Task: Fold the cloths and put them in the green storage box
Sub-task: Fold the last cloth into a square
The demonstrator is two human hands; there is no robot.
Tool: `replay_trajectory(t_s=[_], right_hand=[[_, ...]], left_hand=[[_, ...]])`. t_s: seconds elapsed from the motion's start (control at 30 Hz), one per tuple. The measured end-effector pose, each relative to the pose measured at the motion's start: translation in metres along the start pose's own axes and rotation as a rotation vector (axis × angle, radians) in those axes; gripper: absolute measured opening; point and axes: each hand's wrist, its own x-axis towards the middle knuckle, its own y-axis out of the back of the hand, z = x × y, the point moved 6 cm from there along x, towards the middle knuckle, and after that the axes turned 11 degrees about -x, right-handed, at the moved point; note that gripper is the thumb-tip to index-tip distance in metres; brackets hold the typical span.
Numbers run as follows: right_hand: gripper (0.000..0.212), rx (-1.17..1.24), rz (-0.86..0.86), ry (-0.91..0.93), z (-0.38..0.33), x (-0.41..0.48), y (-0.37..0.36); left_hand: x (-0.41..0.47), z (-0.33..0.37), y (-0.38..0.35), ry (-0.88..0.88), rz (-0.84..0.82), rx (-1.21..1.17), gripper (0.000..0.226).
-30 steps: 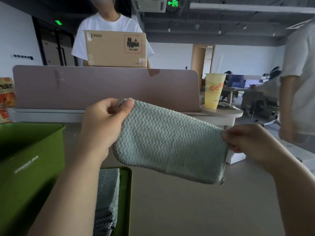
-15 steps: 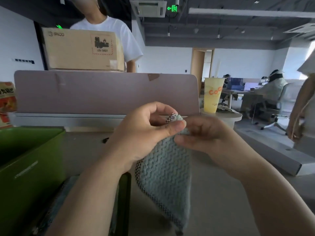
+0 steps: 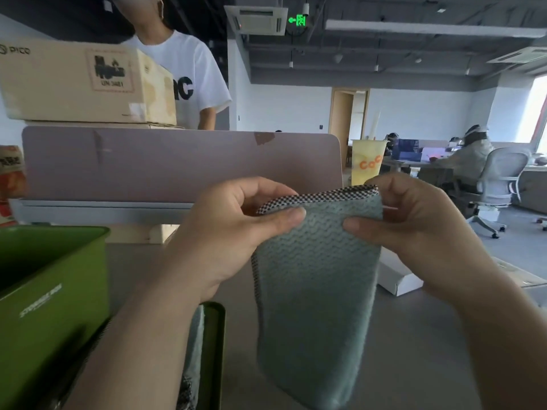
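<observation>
Office tabletop [image 3: 414, 365]: right of the green storage box [image 3: 50, 279], my left grip [image 3: 236, 232] and right grip [image 3: 414, 229] pinch the top corners of the doubled cloth [image 3: 313, 291] in mid-air. Folding step; next, I judge: lower it leftward into the box.

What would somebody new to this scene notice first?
The pale green cloth hangs folded in the middle of the view, its checked top edge pinched by the left hand and the right hand. Next comes the green storage box at the lower left, then a yellow cup just beyond the right hand.
</observation>
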Motion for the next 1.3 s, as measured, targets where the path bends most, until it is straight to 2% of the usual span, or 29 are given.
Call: replay_trajectory(t_s=[0.17, 0.37, 0.5, 0.83, 1.03, 1.2, 1.3], right_hand=[[0.046, -0.018, 0.084, 0.122, -0.013, -0.003, 0.003], [0.034, -0.097, 0.157, 0.177, -0.025, -0.008, 0.008], [0.024, -0.048, 0.120, 0.187, -0.033, -0.010, 0.006], [0.029, -0.112, 0.083, 0.278, -0.037, -0.010, 0.000], [0.024, -0.163, 0.135, 0.239, -0.037, -0.009, 0.001], [0.006, -0.130, 0.151, 0.157, -0.032, -0.006, 0.003], [0.008, -0.112, 0.164, 0.131, -0.032, -0.006, 0.002]], left_hand=[[-0.001, 0.006, 0.000, -0.029, 0.029, 0.005, 0.030], [-0.002, 0.007, 0.001, -0.028, 0.013, -0.054, 0.032], [-0.003, 0.011, 0.000, -0.024, 0.013, -0.100, 0.031], [-0.006, 0.012, 0.001, 0.064, 0.033, -0.185, 0.035], [-0.006, 0.009, 0.000, 0.073, 0.052, -0.217, 0.032], [-0.005, 0.006, 0.000, 0.087, 0.075, -0.217, 0.036], [-0.005, 0.005, 0.000, 0.086, 0.091, -0.225, 0.035]])
